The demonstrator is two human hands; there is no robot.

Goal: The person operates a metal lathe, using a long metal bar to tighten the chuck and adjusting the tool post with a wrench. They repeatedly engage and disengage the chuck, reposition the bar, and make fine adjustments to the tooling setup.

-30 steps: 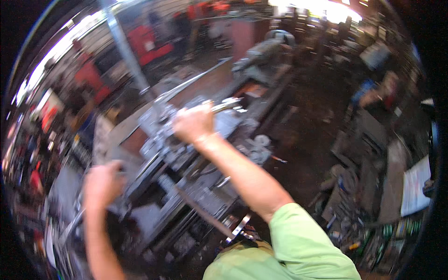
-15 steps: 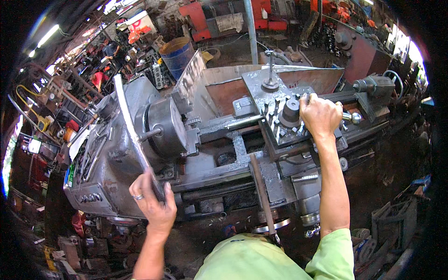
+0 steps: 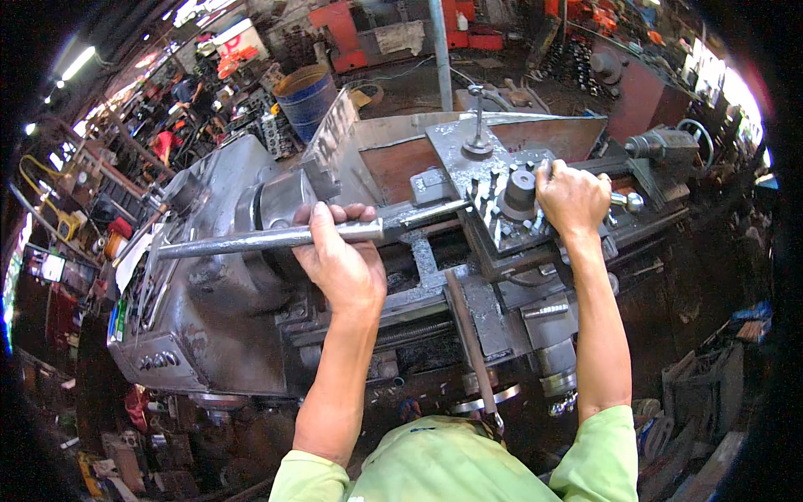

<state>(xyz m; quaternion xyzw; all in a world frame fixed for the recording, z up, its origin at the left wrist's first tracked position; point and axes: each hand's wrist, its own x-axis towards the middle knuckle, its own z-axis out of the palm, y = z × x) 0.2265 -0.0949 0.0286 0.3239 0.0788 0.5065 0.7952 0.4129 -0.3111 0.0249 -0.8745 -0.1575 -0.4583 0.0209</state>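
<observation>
My left hand (image 3: pixel 345 272) is closed round a long, round metal bar (image 3: pixel 230 244), held nearly level in front of the lathe's chuck (image 3: pixel 286 199). The bar's collared right end sticks out just past my fingers; the lower part of the chuck is hidden behind hand and bar. My right hand (image 3: pixel 574 201) makes a fist on the right of the dark round tool post nut (image 3: pixel 520 191). What that fist grips is mostly covered by the fingers. Beside it a ball-ended lever (image 3: pixel 629 202) shows. Short dark bolts and bright metal chips lie around the nut on the carriage plate (image 3: pixel 449 144).
On the right stands the tailstock (image 3: pixel 665 145). A wooden handle (image 3: pixel 470 343) leans at the carriage front, close to my body. Hand tools lie on the headstock (image 3: pixel 201 335). Behind are a blue drum (image 3: pixel 308 105) and an upright pole (image 3: pixel 441 58); another person (image 3: pixel 186 88) is far left.
The bar has swung from steeply upright to nearly level. My left hand has moved up and right with it, in front of the chuck. My right hand stays by the tool post.
</observation>
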